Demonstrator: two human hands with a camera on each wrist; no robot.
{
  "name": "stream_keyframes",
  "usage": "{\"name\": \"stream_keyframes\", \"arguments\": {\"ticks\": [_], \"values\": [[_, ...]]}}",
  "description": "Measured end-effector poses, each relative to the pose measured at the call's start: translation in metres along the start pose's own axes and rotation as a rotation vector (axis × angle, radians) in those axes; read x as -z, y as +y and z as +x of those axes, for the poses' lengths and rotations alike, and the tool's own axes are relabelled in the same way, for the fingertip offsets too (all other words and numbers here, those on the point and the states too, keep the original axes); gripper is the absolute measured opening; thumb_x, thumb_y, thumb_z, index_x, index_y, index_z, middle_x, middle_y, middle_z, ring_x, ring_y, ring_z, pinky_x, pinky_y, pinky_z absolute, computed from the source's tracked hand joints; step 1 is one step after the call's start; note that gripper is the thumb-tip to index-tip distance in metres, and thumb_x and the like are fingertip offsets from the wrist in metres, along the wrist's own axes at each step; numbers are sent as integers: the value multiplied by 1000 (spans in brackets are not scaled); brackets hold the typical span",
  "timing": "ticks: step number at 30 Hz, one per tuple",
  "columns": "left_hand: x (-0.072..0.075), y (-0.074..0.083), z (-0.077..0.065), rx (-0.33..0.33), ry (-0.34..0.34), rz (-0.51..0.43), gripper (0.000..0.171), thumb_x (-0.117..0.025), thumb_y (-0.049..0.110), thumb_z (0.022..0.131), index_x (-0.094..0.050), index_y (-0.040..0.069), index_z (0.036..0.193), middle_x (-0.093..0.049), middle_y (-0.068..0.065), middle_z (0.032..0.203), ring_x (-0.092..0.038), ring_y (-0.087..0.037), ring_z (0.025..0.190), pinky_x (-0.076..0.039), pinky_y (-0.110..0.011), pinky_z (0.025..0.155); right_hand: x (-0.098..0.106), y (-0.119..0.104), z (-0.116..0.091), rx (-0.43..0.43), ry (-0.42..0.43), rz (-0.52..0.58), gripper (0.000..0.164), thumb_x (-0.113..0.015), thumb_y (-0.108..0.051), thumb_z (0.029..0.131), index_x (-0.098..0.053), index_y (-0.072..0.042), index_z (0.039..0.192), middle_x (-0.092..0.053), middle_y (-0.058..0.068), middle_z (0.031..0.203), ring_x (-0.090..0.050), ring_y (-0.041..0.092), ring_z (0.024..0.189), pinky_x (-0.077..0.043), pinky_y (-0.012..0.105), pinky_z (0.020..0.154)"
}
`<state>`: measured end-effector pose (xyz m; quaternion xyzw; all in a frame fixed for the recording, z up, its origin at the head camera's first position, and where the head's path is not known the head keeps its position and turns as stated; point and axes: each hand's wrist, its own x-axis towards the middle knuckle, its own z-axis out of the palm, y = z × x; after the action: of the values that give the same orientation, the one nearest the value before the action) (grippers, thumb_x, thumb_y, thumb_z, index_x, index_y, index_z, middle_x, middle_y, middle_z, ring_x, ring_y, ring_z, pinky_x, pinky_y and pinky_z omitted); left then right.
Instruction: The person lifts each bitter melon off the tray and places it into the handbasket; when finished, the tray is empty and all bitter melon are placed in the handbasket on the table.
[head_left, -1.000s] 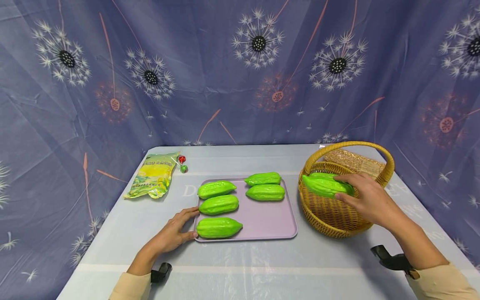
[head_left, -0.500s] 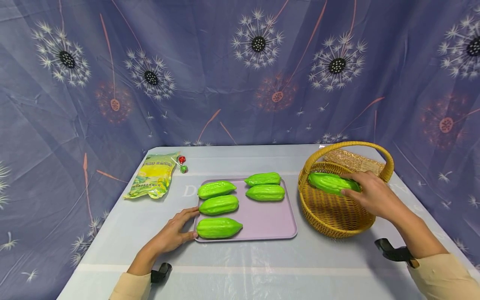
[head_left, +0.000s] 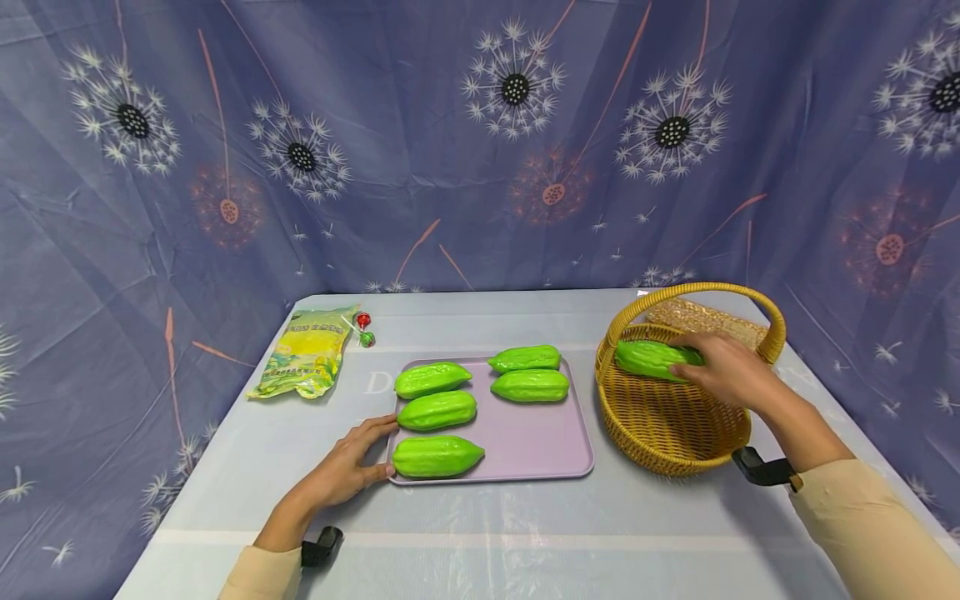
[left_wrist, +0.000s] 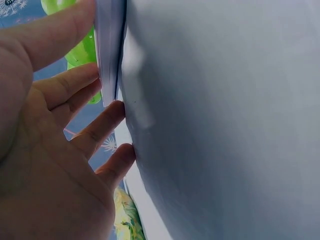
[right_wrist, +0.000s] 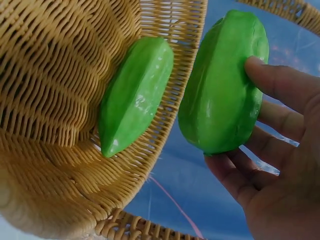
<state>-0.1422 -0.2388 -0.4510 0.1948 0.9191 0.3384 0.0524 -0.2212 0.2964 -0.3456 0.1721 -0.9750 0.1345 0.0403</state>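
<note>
My right hand pinches a green, ribbed star fruit between thumb and fingers, at the wicker basket on the right. A second star fruit lies inside the basket in the right wrist view. From the head, only one star fruit shows there, partly behind the fingers. My left hand touches the left edge of a pale purple tray with spread fingers. On that tray lie several more star fruits, three at left and two at upper right.
A yellow-green packet lies at the back left, beside a red lollipop and a green one. Behind the basket is a golden-brown packet. The basket's handle arches over its opening. A dandelion-patterned curtain encloses the table.
My right hand has gone lower and farther into the back of the basket with the star fruit, then shifted slightly left. The left hand and the tray have stayed put.
</note>
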Motion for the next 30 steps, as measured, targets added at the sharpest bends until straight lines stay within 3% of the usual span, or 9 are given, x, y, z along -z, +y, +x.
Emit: {"name": "stream_keyframes", "arguments": {"ticks": [9, 30], "values": [[-1, -4, 1, 6, -2, -4, 62, -70, 27, 84, -46, 8, 138, -37, -8, 150, -31, -37, 138, -25, -65, 105, -10, 8, 12, -30, -84, 27, 43, -67, -24, 86, -60, -1, 122, -63, 24, 116, -55, 43, 107, -43, 57, 85], [0, -3, 1, -2, 0, -3, 61, -69, 27, 85, -46, 6, 137, -37, -10, 149, -31, -39, 137, -25, -66, 104, -24, 21, 18, -72, -217, 28, 46, -69, -26, 83, -60, 1, 120, -61, 27, 118, -54, 47, 109, -42, 60, 88]]}}
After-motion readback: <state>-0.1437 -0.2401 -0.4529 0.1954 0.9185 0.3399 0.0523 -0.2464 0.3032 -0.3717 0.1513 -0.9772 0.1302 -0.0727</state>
